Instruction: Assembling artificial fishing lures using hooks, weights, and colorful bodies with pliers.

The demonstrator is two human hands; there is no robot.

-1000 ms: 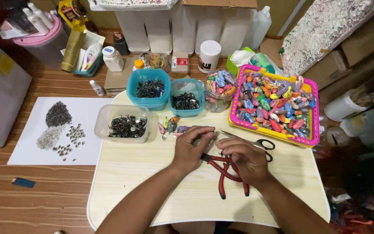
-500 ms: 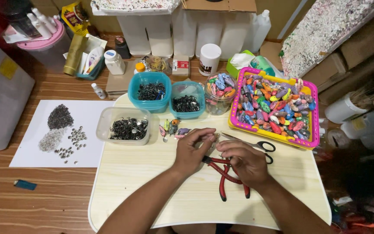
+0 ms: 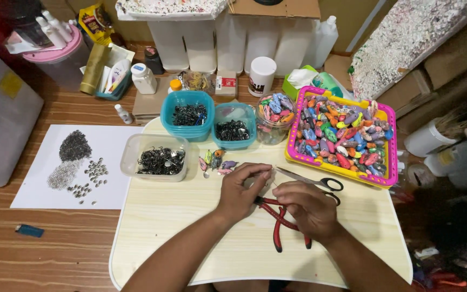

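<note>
Left hand point(image 3: 240, 192) still pinching a tiny piece too small to identify, right hand point(image 3: 306, 208) grip still clenched on red-handled pliers point(image 3: 283, 226), both unmoved on pale wooden surface point(image 3: 179, 227), black-handled scissors point(image 3: 320, 183) just beside

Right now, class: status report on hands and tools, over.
Left hand pinching something too small to tell. Right hand on red pliers. Scissors lie just behind.

We observe little change. Our left hand point(image 3: 240, 190) has drawn its fingertips closer to the scissors point(image 3: 312, 179). Our right hand point(image 3: 305, 208) has shifted slightly along the red-handled pliers point(image 3: 283, 223), nearer the scissors.
</note>
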